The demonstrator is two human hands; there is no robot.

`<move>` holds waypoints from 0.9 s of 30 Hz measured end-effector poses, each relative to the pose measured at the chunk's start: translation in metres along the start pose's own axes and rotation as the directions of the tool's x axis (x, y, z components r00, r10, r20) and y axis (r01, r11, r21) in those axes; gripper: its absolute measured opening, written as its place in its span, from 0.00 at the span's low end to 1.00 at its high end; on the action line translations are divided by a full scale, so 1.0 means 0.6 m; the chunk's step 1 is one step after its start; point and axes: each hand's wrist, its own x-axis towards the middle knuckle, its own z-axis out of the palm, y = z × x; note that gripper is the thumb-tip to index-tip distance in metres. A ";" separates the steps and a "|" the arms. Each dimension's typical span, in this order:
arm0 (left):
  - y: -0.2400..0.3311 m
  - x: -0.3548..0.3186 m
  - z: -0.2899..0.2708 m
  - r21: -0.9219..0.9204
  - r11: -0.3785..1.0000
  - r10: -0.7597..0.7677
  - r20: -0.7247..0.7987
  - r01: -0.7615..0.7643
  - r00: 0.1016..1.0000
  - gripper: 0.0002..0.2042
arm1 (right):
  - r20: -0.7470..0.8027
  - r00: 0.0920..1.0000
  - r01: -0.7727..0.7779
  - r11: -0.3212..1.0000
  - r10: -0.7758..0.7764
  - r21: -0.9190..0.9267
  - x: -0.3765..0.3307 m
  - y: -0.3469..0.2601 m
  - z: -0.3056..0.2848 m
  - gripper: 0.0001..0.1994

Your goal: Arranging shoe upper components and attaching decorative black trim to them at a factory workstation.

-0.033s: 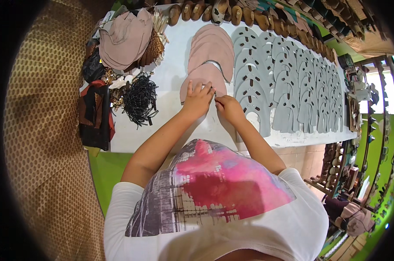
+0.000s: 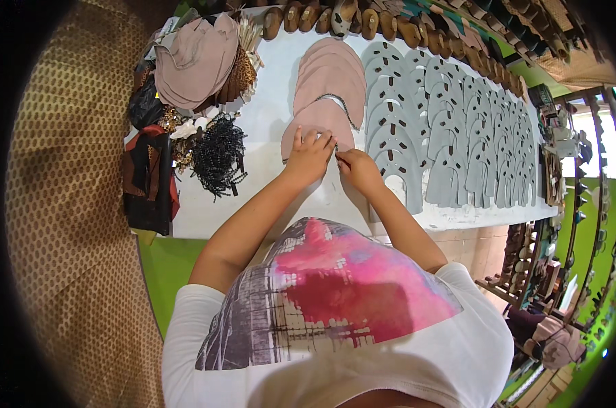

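In front of me on the white table, a pink leather shoe-upper piece lies at the near end of an overlapping column. My left hand rests flat on it with spread fingers. Close by on the right, my right hand pinches at the edge of its cutout, where a short bit of dark trim shows between the hands. The fingers cover most of that trim. Just beyond, a dark beaded trim curves along the edge of another pink piece. More pink pieces overlap farther back.
Rows of grey horseshoe-shaped pieces with dark marks cover the table's right side. Wooden shoe lasts line the far edge. A black trim heap and stacked pink pieces lie left. Shoe racks stand at right.
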 end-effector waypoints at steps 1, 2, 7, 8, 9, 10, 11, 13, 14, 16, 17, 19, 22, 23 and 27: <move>-0.004 -0.003 0.005 -0.025 0.999 0.034 0.007 -0.034 0.999 0.17 | 0.002 1.000 0.002 1.000 -0.002 -0.001 -0.001 0.000 0.000 0.09; -0.004 -0.002 0.001 -0.027 0.999 0.036 0.007 -0.035 0.999 0.17 | 0.030 0.999 -0.032 0.999 0.032 -0.015 -0.001 0.000 -0.003 0.09; -0.009 -0.001 -0.002 -0.007 0.998 0.069 0.035 -0.069 0.997 0.19 | 0.003 0.984 -0.176 0.984 0.176 -0.025 -0.011 -0.025 -0.007 0.09; -0.007 0.000 -0.003 -0.008 0.998 0.070 0.035 -0.070 0.997 0.19 | -0.015 0.984 -0.175 0.984 0.175 -0.024 -0.012 -0.028 -0.008 0.09; -0.005 0.001 -0.005 -0.028 0.998 0.063 0.025 -0.063 0.998 0.18 | -0.032 0.984 -0.175 0.984 0.174 -0.024 -0.013 -0.030 -0.007 0.08; -0.004 0.002 -0.006 -0.048 0.997 0.056 0.016 -0.056 0.998 0.17 | -0.033 0.984 -0.176 0.984 0.175 -0.025 -0.013 -0.030 -0.006 0.08; -0.004 0.001 -0.004 -0.048 0.997 0.056 0.016 -0.056 0.998 0.17 | -0.049 0.986 -0.159 0.987 0.158 -0.013 -0.014 -0.031 -0.004 0.08; -0.006 0.000 -0.001 -0.013 0.998 0.063 0.012 -0.063 0.998 0.19 | -0.065 0.988 -0.143 0.990 0.142 -0.001 -0.014 -0.032 -0.001 0.08; -0.006 -0.001 0.000 -0.013 0.998 0.063 0.012 -0.063 0.998 0.19 | -0.048 0.991 -0.123 0.992 0.121 -0.031 -0.013 -0.033 -0.001 0.07; -0.007 -0.002 0.002 -0.017 0.998 0.061 -0.001 -0.061 0.998 0.19 | -0.031 0.994 -0.103 0.993 0.101 -0.060 -0.011 -0.033 0.000 0.07; -0.006 -0.001 0.001 -0.018 0.998 0.062 -0.001 -0.062 0.998 0.19 | -0.039 0.996 -0.087 0.994 0.084 -0.060 -0.012 -0.030 0.001 0.06; -0.003 0.000 0.000 -0.055 0.998 0.039 0.038 -0.037 0.998 0.18 | -0.048 0.997 -0.072 0.996 0.069 -0.061 -0.012 -0.026 0.003 0.06; -0.002 0.001 -0.004 -0.054 0.998 0.038 0.046 -0.036 0.998 0.18 | -0.047 0.998 -0.056 0.995 0.052 -0.080 -0.014 -0.023 0.004 0.05; -0.003 0.000 -0.002 -0.053 0.998 0.036 0.045 -0.033 0.998 0.18 | -0.043 0.998 -0.057 0.996 0.054 -0.066 -0.014 -0.024 0.003 0.06; -0.007 -0.003 0.000 -0.003 0.998 0.056 0.018 -0.056 0.998 0.19 | 0.091 0.994 -0.051 0.986 0.066 -0.158 -0.014 -0.021 0.000 0.09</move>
